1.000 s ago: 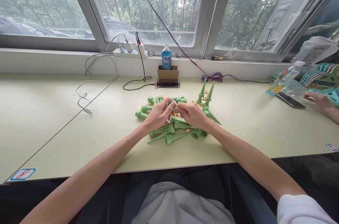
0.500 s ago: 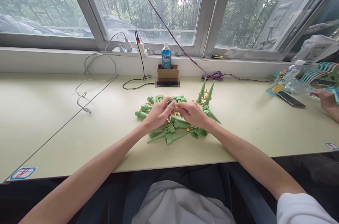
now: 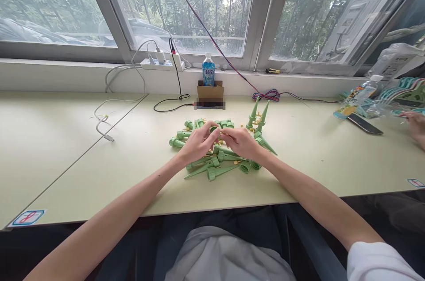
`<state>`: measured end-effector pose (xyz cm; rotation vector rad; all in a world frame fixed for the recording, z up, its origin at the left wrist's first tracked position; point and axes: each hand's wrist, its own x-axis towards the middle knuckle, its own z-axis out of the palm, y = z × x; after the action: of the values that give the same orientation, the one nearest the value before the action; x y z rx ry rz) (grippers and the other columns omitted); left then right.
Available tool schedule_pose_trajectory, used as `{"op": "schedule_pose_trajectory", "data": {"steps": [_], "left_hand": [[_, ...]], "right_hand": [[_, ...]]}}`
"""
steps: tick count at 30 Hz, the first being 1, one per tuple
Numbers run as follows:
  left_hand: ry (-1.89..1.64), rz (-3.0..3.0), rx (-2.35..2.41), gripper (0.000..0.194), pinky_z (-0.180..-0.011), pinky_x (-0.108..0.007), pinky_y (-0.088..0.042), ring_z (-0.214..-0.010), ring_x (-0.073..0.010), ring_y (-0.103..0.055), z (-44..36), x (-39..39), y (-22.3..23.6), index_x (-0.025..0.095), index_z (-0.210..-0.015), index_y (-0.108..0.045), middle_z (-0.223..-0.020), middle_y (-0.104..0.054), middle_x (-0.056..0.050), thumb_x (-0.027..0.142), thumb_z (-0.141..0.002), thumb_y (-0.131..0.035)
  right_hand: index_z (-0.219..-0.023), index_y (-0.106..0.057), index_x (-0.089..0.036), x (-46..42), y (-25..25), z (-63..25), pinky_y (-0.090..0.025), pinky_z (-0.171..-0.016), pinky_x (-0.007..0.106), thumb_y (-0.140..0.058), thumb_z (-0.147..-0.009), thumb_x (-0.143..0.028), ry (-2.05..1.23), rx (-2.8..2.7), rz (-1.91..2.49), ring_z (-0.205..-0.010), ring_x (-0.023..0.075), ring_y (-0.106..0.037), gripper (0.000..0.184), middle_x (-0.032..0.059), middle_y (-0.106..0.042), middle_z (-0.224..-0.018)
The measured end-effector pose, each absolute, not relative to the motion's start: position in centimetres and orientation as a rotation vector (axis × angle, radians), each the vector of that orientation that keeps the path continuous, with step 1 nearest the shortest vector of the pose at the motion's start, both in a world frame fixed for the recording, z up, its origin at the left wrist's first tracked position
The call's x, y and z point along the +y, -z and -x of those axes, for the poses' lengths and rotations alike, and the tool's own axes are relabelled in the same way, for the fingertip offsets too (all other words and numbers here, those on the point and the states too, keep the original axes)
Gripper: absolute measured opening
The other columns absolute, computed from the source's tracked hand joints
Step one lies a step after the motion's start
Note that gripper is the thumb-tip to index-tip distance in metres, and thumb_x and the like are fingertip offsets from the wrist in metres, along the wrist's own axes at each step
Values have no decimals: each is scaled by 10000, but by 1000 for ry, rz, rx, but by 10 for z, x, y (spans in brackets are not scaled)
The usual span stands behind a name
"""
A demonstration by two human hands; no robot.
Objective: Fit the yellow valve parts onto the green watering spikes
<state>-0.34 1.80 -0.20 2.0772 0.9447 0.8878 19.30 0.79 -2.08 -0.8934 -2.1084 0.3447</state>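
Note:
A heap of green cone-shaped plastic spikes (image 3: 212,170) with small yellow parts lies on the pale table (image 3: 315,157) in front of me. My left hand (image 3: 196,144) and my right hand (image 3: 241,141) meet above the heap, fingers pinched together on one green spike (image 3: 214,129) held between them. A small yellow part shows at my right fingertips. Two spikes (image 3: 257,115) stand upright just right of my hands.
A cardboard box (image 3: 210,93) and a blue-labelled bottle (image 3: 208,70) stand at the back by the windowsill. A power strip (image 3: 161,64) and cables (image 3: 102,124) lie to the left. At far right are a phone (image 3: 364,125), packets and another person's hand (image 3: 416,124).
My hands stay together over the heap with only slight finger movement. The other person's hand at far right has drawn back toward the right edge.

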Motion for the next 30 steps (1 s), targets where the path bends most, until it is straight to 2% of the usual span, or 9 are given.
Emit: {"op": "schedule_pose_trajectory", "data": {"steps": [30], "left_hand": [[-877,-2110,964,366,-506,-258,-468,-532,-157,-612,4,17,0,221,-1099,-572,-661,-624,14,549,-964,-481]], "right_hand": [[-754,-533,-184,8,21,-194,-347,-558,214,-431,-1028,-323,-373,-2130,925,-511,89,-433,324,-31,-551,-581]]}}
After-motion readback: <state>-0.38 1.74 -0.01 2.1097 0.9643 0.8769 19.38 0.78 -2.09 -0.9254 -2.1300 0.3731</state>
